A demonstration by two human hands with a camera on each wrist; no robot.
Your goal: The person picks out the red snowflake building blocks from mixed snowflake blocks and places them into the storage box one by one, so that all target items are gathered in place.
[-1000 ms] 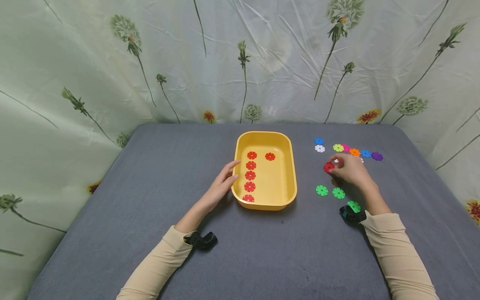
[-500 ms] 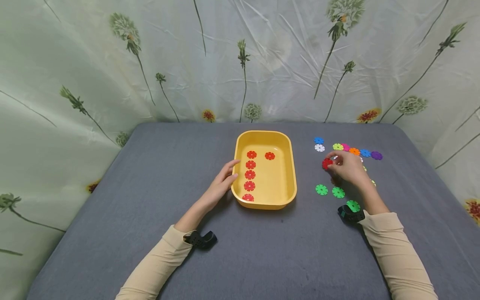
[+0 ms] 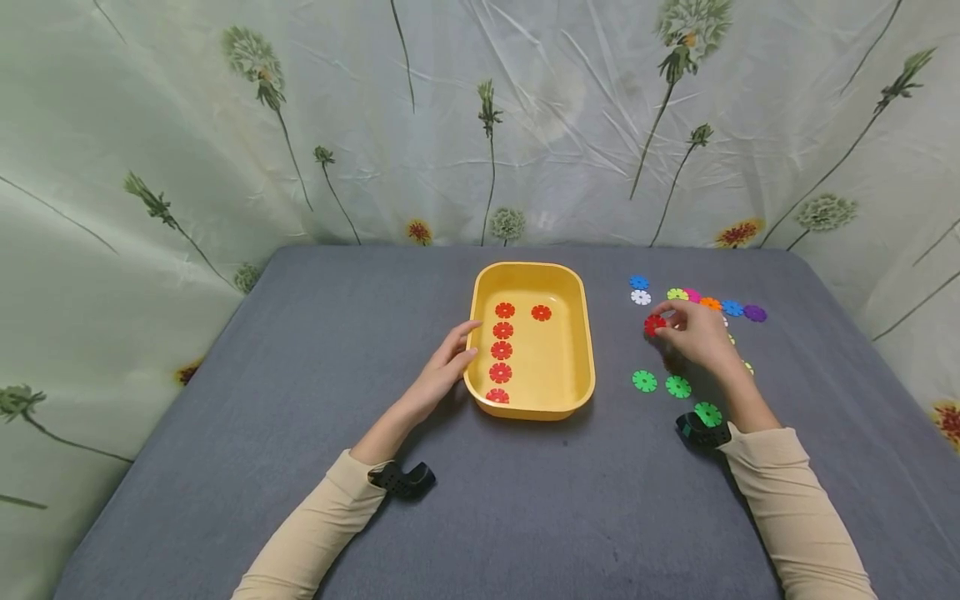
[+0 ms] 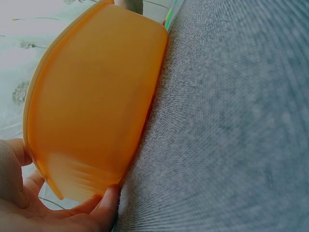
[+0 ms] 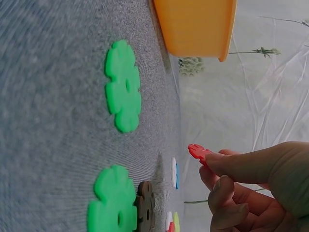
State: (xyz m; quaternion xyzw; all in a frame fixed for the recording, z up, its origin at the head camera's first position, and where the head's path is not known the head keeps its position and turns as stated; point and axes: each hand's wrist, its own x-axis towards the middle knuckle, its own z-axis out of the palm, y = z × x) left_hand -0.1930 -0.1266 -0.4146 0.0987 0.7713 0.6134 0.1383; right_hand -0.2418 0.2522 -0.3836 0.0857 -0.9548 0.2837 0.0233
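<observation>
My left hand (image 3: 437, 373) holds the left side of a yellow plastic tray (image 3: 528, 411), with fingertips over the rim and other fingers against the outer wall (image 4: 96, 87) in the left wrist view. Several red snowflake discs (image 3: 501, 351) lie inside, most in a column along the left and one (image 3: 541, 312) apart at upper right. Between thumb and fingers, my right hand (image 3: 697, 335) pinches another red snowflake disc (image 5: 198, 151), raised off the table. Green discs (image 3: 644, 381) lie nearest below that hand, beside a brown one (image 5: 146, 207) in the right wrist view.
Blue (image 3: 639, 282) and white (image 3: 641, 297) discs lie beyond the right hand, with a row of yellow-green, pink, orange (image 3: 710, 304), blue and purple (image 3: 754, 313) ones. The right hand partly hides others. A grey cloth (image 3: 300, 358) covers the table; a flowered curtain hangs behind.
My right hand has shifted slightly up and left with the red disc, uncovering yellowish discs beside the wrist. The left hand and tray stay in place.
</observation>
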